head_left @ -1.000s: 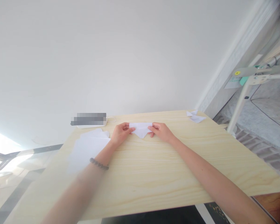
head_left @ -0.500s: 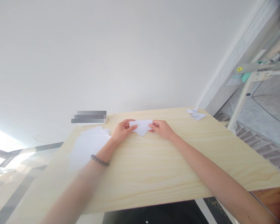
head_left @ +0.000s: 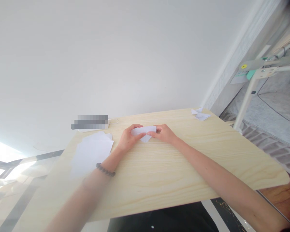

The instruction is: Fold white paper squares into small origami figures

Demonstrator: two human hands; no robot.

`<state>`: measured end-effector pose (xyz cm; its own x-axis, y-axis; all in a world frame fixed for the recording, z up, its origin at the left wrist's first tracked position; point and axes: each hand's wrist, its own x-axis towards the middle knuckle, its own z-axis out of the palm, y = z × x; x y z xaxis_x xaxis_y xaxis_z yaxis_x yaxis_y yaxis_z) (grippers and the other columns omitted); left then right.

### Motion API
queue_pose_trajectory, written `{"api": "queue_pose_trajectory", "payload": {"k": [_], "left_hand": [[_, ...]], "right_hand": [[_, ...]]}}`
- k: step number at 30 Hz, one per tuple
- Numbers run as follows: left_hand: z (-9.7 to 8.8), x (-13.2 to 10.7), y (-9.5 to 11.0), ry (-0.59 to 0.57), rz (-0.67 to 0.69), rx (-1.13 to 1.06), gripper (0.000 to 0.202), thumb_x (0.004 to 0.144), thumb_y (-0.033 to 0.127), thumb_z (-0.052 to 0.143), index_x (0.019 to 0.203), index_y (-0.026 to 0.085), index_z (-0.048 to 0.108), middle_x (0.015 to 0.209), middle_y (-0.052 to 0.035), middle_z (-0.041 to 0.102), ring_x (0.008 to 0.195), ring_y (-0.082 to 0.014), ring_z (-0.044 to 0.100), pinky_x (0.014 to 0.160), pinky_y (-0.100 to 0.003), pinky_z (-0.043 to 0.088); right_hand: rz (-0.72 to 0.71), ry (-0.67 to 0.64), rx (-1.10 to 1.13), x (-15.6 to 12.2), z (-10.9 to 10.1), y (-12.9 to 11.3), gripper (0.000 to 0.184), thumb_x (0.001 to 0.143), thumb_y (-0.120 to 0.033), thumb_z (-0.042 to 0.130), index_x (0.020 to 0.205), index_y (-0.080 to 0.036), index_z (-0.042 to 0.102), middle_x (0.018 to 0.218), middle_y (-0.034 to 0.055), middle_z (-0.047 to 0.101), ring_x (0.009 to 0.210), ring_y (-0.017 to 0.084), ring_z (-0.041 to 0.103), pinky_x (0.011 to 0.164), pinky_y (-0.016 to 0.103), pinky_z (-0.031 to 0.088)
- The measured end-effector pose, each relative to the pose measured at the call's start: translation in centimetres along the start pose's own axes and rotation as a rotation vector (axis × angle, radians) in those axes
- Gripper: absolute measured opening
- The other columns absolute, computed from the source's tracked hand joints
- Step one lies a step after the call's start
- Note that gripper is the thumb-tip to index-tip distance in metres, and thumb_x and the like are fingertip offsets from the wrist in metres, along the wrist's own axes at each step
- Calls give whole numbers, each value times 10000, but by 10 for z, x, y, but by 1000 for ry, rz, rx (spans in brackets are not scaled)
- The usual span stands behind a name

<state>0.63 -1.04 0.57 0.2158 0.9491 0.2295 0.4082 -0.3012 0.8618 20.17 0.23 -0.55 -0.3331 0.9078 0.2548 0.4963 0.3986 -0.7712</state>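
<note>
A small piece of folded white paper (head_left: 145, 129) is held up between my two hands, over the far middle of the table. Its upper part is a straight band, and a pointed tip hangs below. My left hand (head_left: 130, 138) grips the left end, thumb across the front and fingers behind. On the right end, my right hand (head_left: 164, 133) pinches it, its thumb pressed on the front near the middle. Both thumbtips almost meet just above the pointed tip. The fingers behind the paper are partly hidden.
White paper sheets (head_left: 94, 151) lie on the wooden table (head_left: 145, 180) to the left. Behind them sits a pixelated box-shaped thing (head_left: 90, 122) with a white cord. Folded paper pieces (head_left: 202, 116) rest at the far right corner. A white metal frame (head_left: 246, 100) stands right of the table.
Both thumbs have slid inward along the paper toward its middle, and my left hand now covers more of its left end. The view has shifted slightly.
</note>
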Motion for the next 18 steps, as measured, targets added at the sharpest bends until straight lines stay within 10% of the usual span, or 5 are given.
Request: {"api": "queue_pose_trajectory", "payload": {"k": [18], "left_hand": [[2, -2, 2, -7, 25, 17, 385, 690, 393, 589, 1016, 189, 561, 918, -36, 612, 692, -147, 550, 605, -240, 422]], "right_hand": [[-90, -20, -22, -2, 4, -8, 273, 753, -384, 477, 696, -152, 609, 636, 1, 585, 578, 107, 483, 515, 209, 332]]}}
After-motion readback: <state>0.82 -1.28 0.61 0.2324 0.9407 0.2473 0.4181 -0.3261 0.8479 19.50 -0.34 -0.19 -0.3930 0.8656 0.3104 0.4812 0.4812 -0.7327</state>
